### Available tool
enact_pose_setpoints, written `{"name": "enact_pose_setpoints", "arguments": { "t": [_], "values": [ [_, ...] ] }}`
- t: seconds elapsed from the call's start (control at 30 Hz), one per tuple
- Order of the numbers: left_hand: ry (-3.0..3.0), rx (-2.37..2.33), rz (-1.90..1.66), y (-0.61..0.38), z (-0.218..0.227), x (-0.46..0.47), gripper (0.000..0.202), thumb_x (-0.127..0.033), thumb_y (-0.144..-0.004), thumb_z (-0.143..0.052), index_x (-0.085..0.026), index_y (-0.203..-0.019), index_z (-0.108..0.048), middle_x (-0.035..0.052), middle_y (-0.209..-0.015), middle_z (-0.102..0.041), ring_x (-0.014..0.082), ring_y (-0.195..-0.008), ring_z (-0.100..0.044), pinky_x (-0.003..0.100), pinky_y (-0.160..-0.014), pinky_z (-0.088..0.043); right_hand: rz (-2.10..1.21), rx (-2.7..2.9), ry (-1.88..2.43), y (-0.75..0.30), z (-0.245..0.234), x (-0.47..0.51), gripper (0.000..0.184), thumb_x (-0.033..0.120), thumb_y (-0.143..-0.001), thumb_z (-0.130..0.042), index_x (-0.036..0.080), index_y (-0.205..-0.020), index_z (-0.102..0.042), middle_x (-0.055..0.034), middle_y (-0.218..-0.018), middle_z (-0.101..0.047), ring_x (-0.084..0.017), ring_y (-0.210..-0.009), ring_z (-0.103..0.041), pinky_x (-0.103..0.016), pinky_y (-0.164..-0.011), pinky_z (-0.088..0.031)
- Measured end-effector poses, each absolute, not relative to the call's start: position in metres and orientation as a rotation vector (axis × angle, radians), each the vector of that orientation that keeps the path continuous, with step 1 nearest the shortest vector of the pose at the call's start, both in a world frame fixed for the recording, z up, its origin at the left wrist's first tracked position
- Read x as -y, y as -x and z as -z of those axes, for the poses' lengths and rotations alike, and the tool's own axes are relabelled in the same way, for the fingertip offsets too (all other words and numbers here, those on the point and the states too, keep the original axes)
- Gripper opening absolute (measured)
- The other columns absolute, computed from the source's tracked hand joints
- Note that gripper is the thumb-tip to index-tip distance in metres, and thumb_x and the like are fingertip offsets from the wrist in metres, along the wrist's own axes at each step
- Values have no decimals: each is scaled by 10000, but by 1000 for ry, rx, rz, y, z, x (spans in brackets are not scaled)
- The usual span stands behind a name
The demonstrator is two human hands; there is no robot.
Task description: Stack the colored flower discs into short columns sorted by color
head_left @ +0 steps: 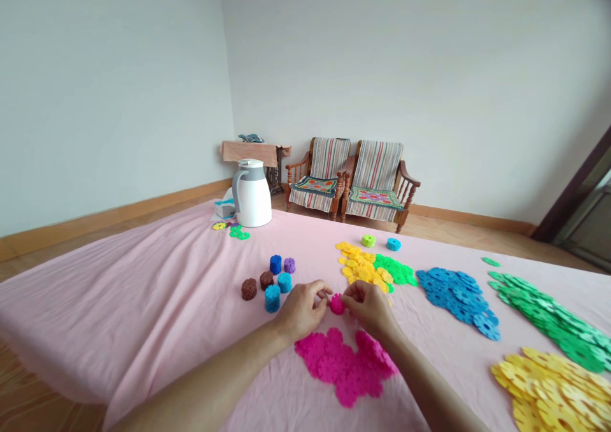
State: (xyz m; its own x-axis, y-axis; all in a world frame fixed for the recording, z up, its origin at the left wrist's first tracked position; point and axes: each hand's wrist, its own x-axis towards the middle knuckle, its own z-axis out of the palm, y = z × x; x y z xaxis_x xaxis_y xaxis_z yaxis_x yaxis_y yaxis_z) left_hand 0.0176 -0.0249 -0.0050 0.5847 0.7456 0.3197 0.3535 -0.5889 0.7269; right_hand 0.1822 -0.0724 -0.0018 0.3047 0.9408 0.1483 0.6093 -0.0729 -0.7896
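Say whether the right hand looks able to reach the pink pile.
Likely yes: nothing seems to block the right hand from the pink pile, though its fingers are at a pink stack.

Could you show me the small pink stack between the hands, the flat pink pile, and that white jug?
Pink stack point(337, 304): head view, middle of its visible side.
Pink pile point(341, 367): head view, middle of the spread discs.
White jug point(254, 202): head view, front of its body.
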Motion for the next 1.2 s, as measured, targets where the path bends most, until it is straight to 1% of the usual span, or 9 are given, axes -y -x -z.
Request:
{"name": "enact_pose_setpoints", "arguments": {
  "t": [0.3, 0.4, 0.5, 0.57, 0.67, 0.8, 0.9, 1.07, 1.2],
  "values": [
    [-2206, -863, -845, -18, 4, 25, 236, -131, -768, -462, -172, -933, -625, 26, -793, -677, 136, -725, -636, 204, -638, -473, -423, 1527, 1862, -196, -10, 78, 107, 186, -691, -480, 172, -614, -553, 0, -560, -566, -113, -534, -497, -220, -499, -314],
    [-2210, -888, -857, -19, 4, 26, 214, -154, -776, -477, -172, -926, -628, 22, -787, -673, 137, -724, -632, 209, -648, -479, -448, 1765, 1889, -217, -26, 92, 90, 125, -642, -491, 171, -636, -569, -6, -616, -595, -115, -577, -509, -219, -524, -322],
    [-2209, -894, -857, -19, 5, 25, 198, -174, -782, -484, -168, -918, -628, 26, -787, -671, 139, -722, -628, 207, -634, -482, -543, 1953, 1919, -233, -36, 106, 159, 109, -576, -545, 176, -708, -602, -19, -731, -636, -140, -680, -537, -225, -573, -345],
    [-2211, -897, -854, -19, 6, 25, 193, -185, -786, -486, -167, -916, -628, 28, -787, -668, 140, -719, -626, 207, -625, -483, -590, 2035, 1947, -237, -38, 111, 175, 112, -557, -565, 184, -710, -608, -20, -747, -635, -152, -712, -537, -234, -593, -351],
    [-2215, -897, -851, -19, 6, 24, 190, -192, -787, -489, -169, -914, -629, 29, -789, -667, 143, -718, -625, 212, -627, -482, -653, 2066, 1970, -239, -38, 112, 169, 100, -547, -564, 183, -691, -592, -12, -715, -614, -141, -667, -521, -230, -564, -344],
    [-2208, -888, -855, -19, 5, 25, 190, -173, -784, -482, -172, -904, -630, 20, -769, -667, 139, -711, -626, 209, -635, -475, -790, 1999, 1886, -240, -40, 110, 122, 95, -549, -565, 178, -634, -540, 13, -644, -571, -109, -598, -489, -207, -502, -315],
    [-2208, -904, -875, -19, 4, 26, 209, -147, -772, -471, -172, -909, -626, 16, -785, -666, 127, -670, -618, 208, -624, -463, -914, 1806, 1720, -233, -38, 104, 69, 116, -606, -527, 176, -641, -522, 25, -591, -562, -96, -553, -495, -200, -479, -318],
    [-2207, -913, -884, -19, 4, 28, 229, -149, -777, -458, -172, -947, -610, 9, -782, -652, 109, -588, -583, 200, -552, -426, -882, 1311, 1553, -199, -22, 83, 37, 199, -656, -521, 181, -655, -489, 29, -527, -568, -102, -503, -535, -206, -473, -372],
    [-2197, -877, -861, -19, 3, 30, 237, -135, -775, -455, -174, -959, -600, 1, -762, -651, 96, -551, -564, 188, -524, -400, -923, 1223, 1492, -182, -8, 73, 33, 196, -648, -528, 180, -637, -502, 33, -485, -564, -89, -433, -498, -209, -452, -369]
  ]
}}
